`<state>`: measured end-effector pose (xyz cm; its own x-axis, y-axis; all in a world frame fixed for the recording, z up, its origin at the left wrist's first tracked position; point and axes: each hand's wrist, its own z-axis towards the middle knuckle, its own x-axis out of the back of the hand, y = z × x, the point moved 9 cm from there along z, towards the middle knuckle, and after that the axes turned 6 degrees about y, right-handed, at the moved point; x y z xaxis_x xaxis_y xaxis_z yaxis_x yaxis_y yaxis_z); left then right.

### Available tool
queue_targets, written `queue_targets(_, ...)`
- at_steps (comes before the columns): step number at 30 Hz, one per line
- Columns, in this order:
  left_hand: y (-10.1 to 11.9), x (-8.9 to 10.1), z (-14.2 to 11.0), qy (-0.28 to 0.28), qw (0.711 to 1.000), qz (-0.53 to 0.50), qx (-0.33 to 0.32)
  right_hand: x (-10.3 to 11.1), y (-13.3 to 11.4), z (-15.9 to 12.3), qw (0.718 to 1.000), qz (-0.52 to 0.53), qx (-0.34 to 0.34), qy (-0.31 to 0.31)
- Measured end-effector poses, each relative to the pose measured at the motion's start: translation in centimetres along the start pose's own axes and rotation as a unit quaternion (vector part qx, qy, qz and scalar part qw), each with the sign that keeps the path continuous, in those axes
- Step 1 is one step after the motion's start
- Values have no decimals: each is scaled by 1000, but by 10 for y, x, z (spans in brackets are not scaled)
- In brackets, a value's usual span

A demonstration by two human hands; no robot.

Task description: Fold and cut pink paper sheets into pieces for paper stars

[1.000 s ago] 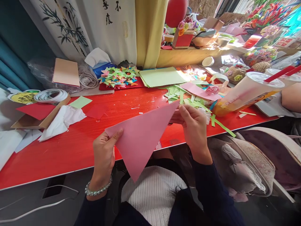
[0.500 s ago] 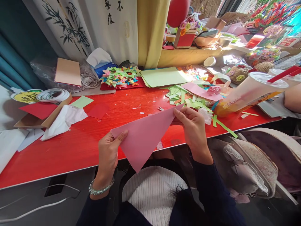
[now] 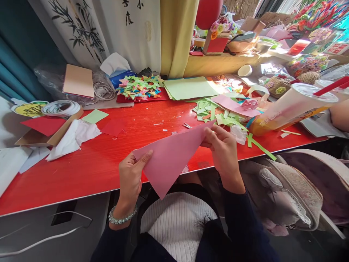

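Observation:
A pink sheet of paper (image 3: 171, 158), folded into a triangle, is stretched between my two hands over the table's front edge. My left hand (image 3: 133, 173) pinches its left corner, thumb on top and fingers behind. At the upper right corner, my right hand (image 3: 222, 154) grips it between thumb and fingers. The long folded edge faces away from me and one point hangs down toward my lap. Small scissors (image 3: 187, 126) lie on the table just beyond the paper, partly hidden by it.
On the red table (image 3: 103, 178), green paper strips (image 3: 209, 111) lie beyond my right hand, beside a drink cup (image 3: 283, 109). Folded paper stars (image 3: 139, 88) and green sheets (image 3: 191, 88) are at the back. A cardboard tray (image 3: 35, 140) sits left; a bag (image 3: 289, 185) is at right.
My left hand has moved slightly right, with the paper's left corner. My right hand keeps its grip, and the paper is tilted a little differently.

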<state>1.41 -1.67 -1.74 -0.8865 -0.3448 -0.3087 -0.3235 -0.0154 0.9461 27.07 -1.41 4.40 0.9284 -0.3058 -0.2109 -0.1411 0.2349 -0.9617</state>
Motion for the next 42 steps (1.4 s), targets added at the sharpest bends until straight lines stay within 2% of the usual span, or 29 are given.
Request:
queue_targets(3, 1, 0, 0, 1, 1000, -2, -1, -7, 4, -3, 1000, -5, -14, -25)
queue_targets(15, 0, -5, -4, -12, 1000, -6, 10, 3, 4, -1, 999, -37, -1, 29)
queue_targets(24, -6, 0, -3, -12, 1000, -9, 14, 0, 3, -3, 998, -46, 20, 30)
queue_targets(34, -18, -5, -5, -34, 998, -3, 43, 3, 3, 1, 999, -7, 22, 38)
queue_targets(42, -19, -1, -4, -29, 999, 15, 36, 5, 6, 3, 998, 16, -1, 55)
